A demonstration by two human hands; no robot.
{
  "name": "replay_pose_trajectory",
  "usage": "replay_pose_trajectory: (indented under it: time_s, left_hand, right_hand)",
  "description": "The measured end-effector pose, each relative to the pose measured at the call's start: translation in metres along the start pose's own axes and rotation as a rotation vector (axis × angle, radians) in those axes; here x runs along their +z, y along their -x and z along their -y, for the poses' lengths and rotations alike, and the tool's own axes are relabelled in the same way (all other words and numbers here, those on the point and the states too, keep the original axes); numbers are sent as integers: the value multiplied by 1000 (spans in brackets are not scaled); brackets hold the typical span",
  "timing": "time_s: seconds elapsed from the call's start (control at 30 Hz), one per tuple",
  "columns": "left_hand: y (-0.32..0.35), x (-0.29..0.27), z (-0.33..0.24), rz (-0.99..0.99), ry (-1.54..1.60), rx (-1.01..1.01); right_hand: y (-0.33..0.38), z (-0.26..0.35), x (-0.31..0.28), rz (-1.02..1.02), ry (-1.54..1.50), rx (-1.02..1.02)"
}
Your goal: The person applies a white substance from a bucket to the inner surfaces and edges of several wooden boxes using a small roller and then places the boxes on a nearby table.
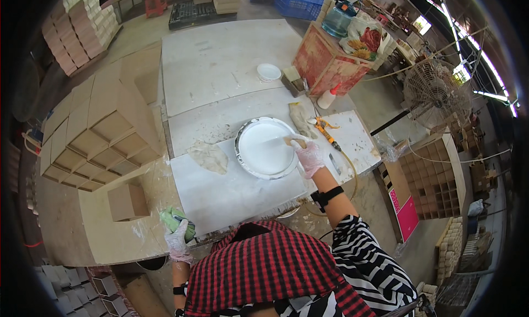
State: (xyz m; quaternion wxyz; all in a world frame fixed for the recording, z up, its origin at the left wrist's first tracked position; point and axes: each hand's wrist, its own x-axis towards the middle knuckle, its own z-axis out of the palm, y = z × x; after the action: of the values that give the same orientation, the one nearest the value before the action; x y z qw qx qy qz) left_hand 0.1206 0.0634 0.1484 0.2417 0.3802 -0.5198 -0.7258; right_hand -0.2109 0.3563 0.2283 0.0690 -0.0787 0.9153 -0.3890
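Note:
My right hand (309, 157), in a whitish, smeared glove, is closed around a brush (289, 141) with a tan handle. Its far end reaches over the white liquid in a round tub (240, 161), whose rim is crusted and spotted dark. At the table's near left edge, my left hand (177, 242), gloved too, grips a bunched green cloth (175, 220). A single cardboard box (127, 202) stands just beyond that hand. Left of the tub lies a crumpled pale cloth (208, 156).
Stacked cardboard boxes (104, 118) rise on the left. Right of the tub are a stained rag (301, 118), an orange spray gun (325, 128) with a hose, and a white bottle (328, 98). A small white bowl (269, 72) sits farther back, near a reddish wooden stand (330, 58). A large fan (438, 91) stands right.

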Motion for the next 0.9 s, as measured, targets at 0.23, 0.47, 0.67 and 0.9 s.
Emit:
replay_pose_trajectory:
  time_s: [0.23,0.47,0.67,0.9]
  left_hand:
    - [-4,-19,14,-5,-37,-82]
    - [1,-15,8,-27,8,-97]
    - [1,-9,3,-23,-2,-92]
    - [-2,-9,3,-45,-16,-106]
  right_hand:
    - [4,15,42,114,-154,-245]
    - [50,56,0,279,17,-10]
    - [25,-12,-5,220,-189,181]
    - [-1,-18,21,-22,-48,-86]
